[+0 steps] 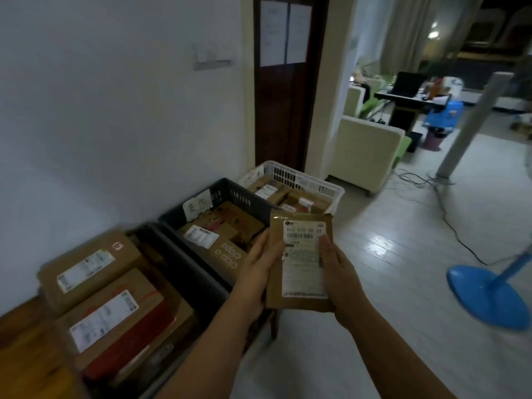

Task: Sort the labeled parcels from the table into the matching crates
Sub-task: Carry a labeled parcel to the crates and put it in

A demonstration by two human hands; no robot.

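Left hand and right hand grasp the long edges of a flat brown cardboard parcel bearing a white label, held at 4 o'clock from the dark grey slatted plastic crate. Likely light and stiff; edge holds suit it.

Both forearms are bare; they enter from the lower edge and converge toward the middle. Our left hand grips the left edge of the parcel, with the thumb along the front edge and the fingers hidden behind. Our right hand grips the right edge, thumb laid flat up the front face, fingers behind and out of sight. We note both wrists roughly straight and the hands about level with each other.
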